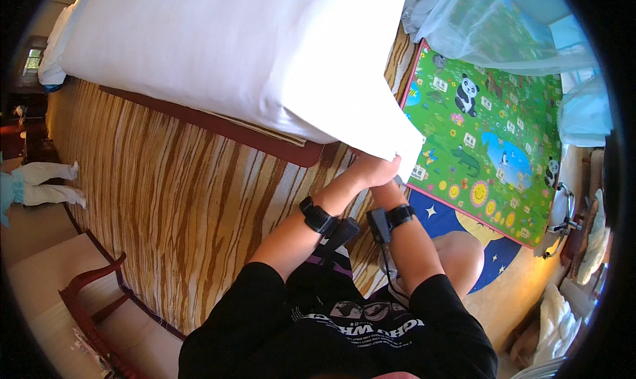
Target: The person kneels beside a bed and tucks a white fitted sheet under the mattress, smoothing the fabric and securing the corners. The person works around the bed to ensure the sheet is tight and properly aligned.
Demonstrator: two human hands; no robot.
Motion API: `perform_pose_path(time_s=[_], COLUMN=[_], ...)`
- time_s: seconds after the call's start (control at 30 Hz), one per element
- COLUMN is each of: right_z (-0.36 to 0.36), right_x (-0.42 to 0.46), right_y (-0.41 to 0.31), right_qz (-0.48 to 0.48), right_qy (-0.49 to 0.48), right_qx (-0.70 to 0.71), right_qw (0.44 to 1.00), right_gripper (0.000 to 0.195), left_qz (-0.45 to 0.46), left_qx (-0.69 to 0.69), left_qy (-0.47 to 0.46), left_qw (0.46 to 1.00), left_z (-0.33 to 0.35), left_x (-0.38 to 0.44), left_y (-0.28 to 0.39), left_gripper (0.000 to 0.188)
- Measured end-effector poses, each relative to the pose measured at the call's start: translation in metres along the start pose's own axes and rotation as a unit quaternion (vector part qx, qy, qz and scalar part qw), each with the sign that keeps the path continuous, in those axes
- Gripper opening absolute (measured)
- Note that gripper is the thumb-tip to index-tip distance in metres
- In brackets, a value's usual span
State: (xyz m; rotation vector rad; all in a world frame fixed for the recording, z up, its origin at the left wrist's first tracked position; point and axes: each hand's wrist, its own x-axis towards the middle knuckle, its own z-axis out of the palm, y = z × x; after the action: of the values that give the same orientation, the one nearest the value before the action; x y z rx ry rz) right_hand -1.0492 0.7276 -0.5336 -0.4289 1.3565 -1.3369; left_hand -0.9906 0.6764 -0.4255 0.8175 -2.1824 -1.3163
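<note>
A white sheet (pixel 348 81) is draped over a bed-like block, its loose corner pulled out towards me. My left hand (pixel 378 171) grips the edge of that corner, with some fingers hidden beneath the cloth. Behind it, my right hand (pixel 387 193) is mostly covered by the left hand and the sheet; its grip cannot be seen. Both wrists wear black straps with small dark boxes. Under the draped block, a dark red base board (pixel 293 153) shows above the striped carpet (pixel 198 195).
Right of the sheet lies a green children's play mat (pixel 437 135) with animal pictures, partly under sheer netting (pixel 462 36). A dark blue moon-and-stars mat (pixel 427 210) adjoins it. A red wooden chair (pixel 74 289) stands lower left. Another person's legs (pixel 47 180) appear far left.
</note>
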Motion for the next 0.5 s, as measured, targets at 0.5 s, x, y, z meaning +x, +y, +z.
perform_pose_path(time_s=[0.5], right_z=[0.03], right_x=[-0.086], right_y=[-0.068], right_qz=[-0.342], right_qy=[0.188], right_qx=[-0.275], right_qw=[0.879], right_gripper=[0.021], left_qz=[-0.112], left_qx=[-0.004], left_qy=[0.178], left_qw=[0.978], left_z=[-0.005], left_x=[-0.053], left_y=[-0.077], left_gripper=[0.027])
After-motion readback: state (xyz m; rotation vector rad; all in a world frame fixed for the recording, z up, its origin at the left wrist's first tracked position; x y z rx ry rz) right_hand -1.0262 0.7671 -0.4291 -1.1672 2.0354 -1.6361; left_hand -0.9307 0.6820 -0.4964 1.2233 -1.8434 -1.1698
